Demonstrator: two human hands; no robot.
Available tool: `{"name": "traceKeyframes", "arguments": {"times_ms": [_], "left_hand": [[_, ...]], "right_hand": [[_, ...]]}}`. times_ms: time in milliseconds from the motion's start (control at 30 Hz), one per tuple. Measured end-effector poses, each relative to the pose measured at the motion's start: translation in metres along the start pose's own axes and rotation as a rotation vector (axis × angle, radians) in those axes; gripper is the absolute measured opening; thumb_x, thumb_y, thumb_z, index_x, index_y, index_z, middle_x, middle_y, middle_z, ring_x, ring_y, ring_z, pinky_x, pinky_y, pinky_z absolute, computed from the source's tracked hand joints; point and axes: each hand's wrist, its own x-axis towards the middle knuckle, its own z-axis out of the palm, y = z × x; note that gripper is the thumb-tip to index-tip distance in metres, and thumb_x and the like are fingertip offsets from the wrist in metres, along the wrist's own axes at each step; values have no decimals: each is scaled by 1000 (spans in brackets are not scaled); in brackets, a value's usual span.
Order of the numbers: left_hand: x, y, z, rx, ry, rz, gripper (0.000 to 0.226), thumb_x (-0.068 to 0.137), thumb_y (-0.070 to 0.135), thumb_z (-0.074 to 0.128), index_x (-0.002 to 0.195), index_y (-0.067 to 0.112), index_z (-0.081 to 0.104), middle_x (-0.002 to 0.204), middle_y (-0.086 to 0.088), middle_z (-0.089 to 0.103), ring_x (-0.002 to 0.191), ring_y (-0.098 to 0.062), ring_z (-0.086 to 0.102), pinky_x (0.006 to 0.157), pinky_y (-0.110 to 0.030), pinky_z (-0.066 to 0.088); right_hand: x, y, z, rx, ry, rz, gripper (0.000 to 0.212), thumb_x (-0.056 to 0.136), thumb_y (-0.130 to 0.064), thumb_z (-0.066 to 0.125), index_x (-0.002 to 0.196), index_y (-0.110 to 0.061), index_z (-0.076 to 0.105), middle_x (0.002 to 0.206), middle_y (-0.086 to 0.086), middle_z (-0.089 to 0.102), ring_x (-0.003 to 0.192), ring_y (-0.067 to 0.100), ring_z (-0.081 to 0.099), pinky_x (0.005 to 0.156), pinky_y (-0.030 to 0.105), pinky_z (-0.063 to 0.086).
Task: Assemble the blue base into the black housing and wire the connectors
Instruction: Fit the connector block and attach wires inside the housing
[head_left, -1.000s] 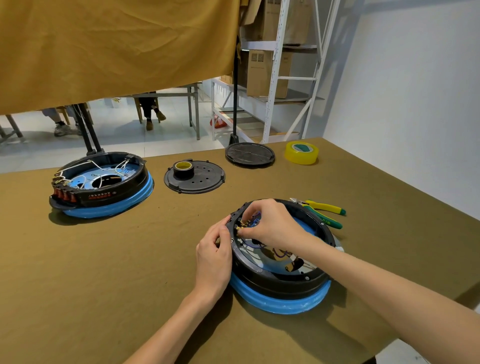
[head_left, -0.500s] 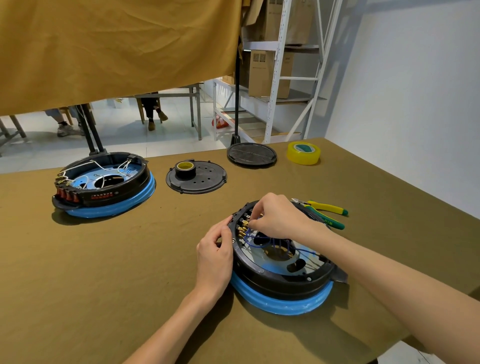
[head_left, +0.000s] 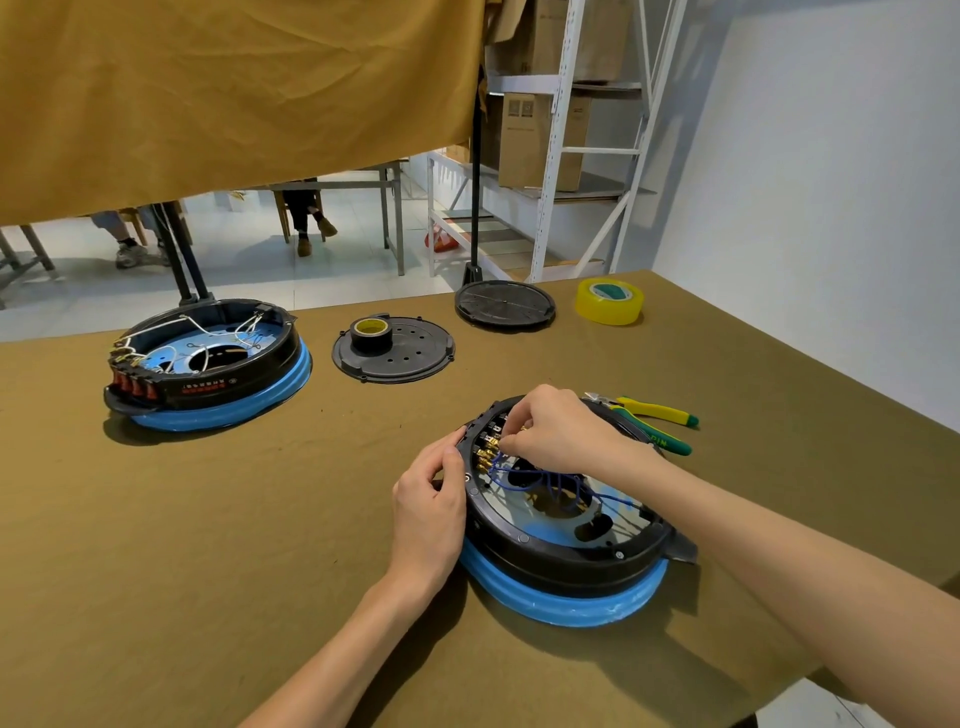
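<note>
A black housing (head_left: 566, 558) sits on its blue base (head_left: 561, 597) at the table's front right. Blue wires (head_left: 540, 480) run across its inside to a row of brass connectors (head_left: 485, 452) on the left inner wall. My right hand (head_left: 553, 431) reaches over the housing's far rim and pinches a wire end at the connectors. My left hand (head_left: 431, 499) grips the housing's left rim, fingers curled against it.
A second black housing on a blue base (head_left: 208, 364) with white wires stands at the back left. A black perforated plate (head_left: 395, 351) carries a black tape roll (head_left: 370, 332). A black round cover (head_left: 505, 304), yellow tape (head_left: 609, 301) and green-yellow pliers (head_left: 652, 423) lie further back and right.
My right hand has shifted slightly along the connector row while working a wire end. My left hand stays on the housing's rim.
</note>
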Motion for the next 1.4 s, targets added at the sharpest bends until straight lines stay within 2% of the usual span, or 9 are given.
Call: {"name": "traceKeyframes", "arguments": {"times_ms": [100,267,400,600,700,833,967,1200,1400], "left_hand": [[0,0,-1,10,-6,3,39,109,27,42,141,14,60,144,0,61,136,-11,52,114,-45,45],[1,-2,-1,1,-9,8,38,109,26,42,141,14,60,143,-1,61,135,-13,54,113,-46,47],[1,-3,-1,2,-15,16,39,109,27,42,141,15,60,143,-1,61,134,-12,54,113,-45,47],[5,-4,-6,21,-42,32,36,108,25,43,139,18,60,144,1,60,135,-8,51,116,-40,44],[7,-6,-8,10,-63,13,36,109,25,44,141,20,59,143,3,60,135,-8,52,115,-44,45],[5,-5,-7,-32,-51,0,34,109,26,45,138,24,61,134,5,66,125,-8,60,105,-44,54],[5,-4,-5,-20,-53,13,34,107,27,48,139,21,60,131,5,66,122,-9,61,103,-45,54],[4,-2,-3,48,-66,59,38,105,27,51,143,25,55,132,17,58,126,4,52,109,-30,47],[5,-7,-4,55,-65,62,35,106,25,52,140,30,56,125,30,56,118,20,50,91,-3,43]], "right_hand": [[2,-2,-1,13,-16,2,8,93,-23,69,88,-23,76,78,-14,59,82,10,59,56,18,38],[5,-7,-1,-20,-32,-1,9,96,-22,66,93,-23,74,86,-8,65,73,6,57,53,19,37],[6,-11,-1,-42,-27,0,13,99,-20,65,104,-16,77,105,3,69,90,18,62,65,25,45],[8,-15,-4,-44,-50,-10,13,98,-19,68,104,-13,78,108,5,69,92,19,61,72,27,45],[9,-14,-6,-34,-61,-16,13,97,-20,70,104,-13,78,106,3,69,93,17,62,72,25,45],[4,-2,-9,20,11,-41,10,93,-28,75,91,-18,75,82,-10,63,74,3,58,56,18,39],[5,5,-11,104,24,4,8,92,-25,75,87,-22,70,83,-2,73,75,11,71,60,20,49],[5,1,-5,25,88,-15,17,89,-33,79,86,-17,76,79,-5,67,74,8,62,55,17,40],[-2,-10,-4,-67,130,-88,13,87,-40,78,85,-27,76,115,6,60,114,20,53,81,35,49]]}}
